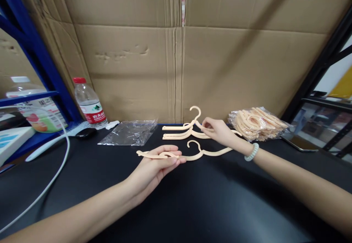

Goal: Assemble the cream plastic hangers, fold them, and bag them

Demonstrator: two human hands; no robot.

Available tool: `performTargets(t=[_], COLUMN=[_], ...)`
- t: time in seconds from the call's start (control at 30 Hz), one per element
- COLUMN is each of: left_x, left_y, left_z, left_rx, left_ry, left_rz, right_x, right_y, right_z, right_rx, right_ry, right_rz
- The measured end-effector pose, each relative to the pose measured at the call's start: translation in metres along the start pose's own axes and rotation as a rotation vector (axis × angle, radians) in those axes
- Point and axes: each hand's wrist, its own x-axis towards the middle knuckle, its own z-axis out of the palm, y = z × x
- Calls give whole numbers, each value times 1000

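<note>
Several cream plastic hangers are in the middle of the black table. My left hand [161, 162] is closed on a folded cream hanger [151, 155], held flat above the table. Just right of its fingertips, an unfolded hanger [217, 152] with its hook up extends to the right. Farther back, my right hand [217, 129] pinches the right arm of another hanger [195, 115], raised over a small stack of hangers [176, 136]. The far tips of that stack are partly hidden behind my right hand and wrist.
A clear bag of hangers [257, 124] lies at the back right. An empty plastic bag [128, 132], a red-capped bottle [92, 107] and a white cable [64, 155] are on the left. Cardboard [132, 59] stands behind the table [178, 206].
</note>
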Motion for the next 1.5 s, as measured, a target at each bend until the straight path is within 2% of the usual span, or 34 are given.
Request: performTargets(t=[0.1,0.17,0.37,0.43,0.53,0.77,1.0,1.23,1.5], left_x=[1,2,4,6,9,13,14,14,10], left_y=[-1,-2,-1,1,2,1,3,5,8], left_z=[-1,-2,-6,-8,-9,-10,-12,-13,-10], left_rx=[-5,18,29,34,52,46,114,180,122], left_ry=[11,-9,-10,-16,-22,-81,-119,-210,-332], left_rz=[31,68,252,272,251,223,165,218,186], right_x=[2,-2,-35,-46,-60,-77,-80,-81,-82], right_y=[-4,-7,-19,-23,-26,-32,-37,-35,-39], right_z=[-19,-29,-47,-48,-46,-43,-46,-47,-47], right_rx=[172,273,297,303,264,282,304,262,233], right_ry=[83,82,-92,-103,-42,4,28,33,45], right_rz=[-32,-53,-53,-30,-18,-44,-30,-49,-99])
